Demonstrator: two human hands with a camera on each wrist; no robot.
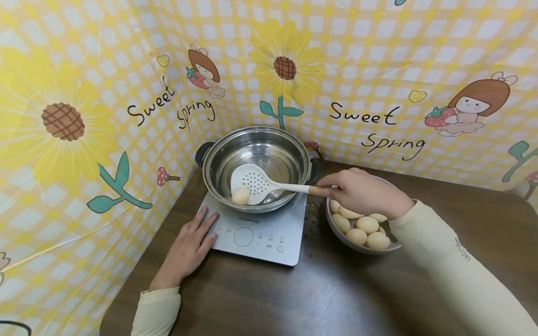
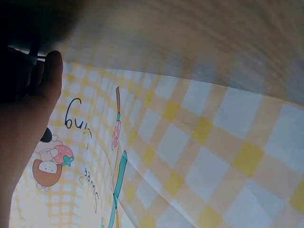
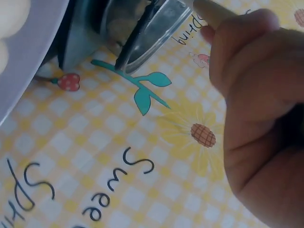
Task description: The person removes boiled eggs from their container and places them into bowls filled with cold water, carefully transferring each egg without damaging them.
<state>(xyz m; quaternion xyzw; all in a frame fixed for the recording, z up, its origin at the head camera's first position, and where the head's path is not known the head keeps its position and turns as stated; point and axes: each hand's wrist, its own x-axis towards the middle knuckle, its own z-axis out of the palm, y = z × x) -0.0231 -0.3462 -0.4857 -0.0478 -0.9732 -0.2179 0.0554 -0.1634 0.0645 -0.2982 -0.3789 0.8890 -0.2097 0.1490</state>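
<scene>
My right hand [image 1: 357,189] grips the wooden end of a white slotted skimmer [image 1: 256,181], whose head lies inside a steel pot [image 1: 214,182]. One pale egg [image 1: 241,196] sits at the near-left edge of the skimmer's head, low inside the pot's rim. My left hand [image 1: 187,247] rests with extended fingers on the left edge of a white induction cooktop [image 1: 235,252] under the pot. In the right wrist view, curled fingers [image 3: 242,52] hold the handle, which is mostly hidden. In the left wrist view, part of the left hand [image 2: 35,99] shows in shadow.
A grey bowl [image 1: 349,243] with several eggs stands right of the cooktop, partly beneath my right forearm. Water drops dot the dark wooden table [image 1: 269,298] between them. A yellow checked cloth [image 1: 357,70] hangs behind and at the left. Black handles stick out from the pot's sides.
</scene>
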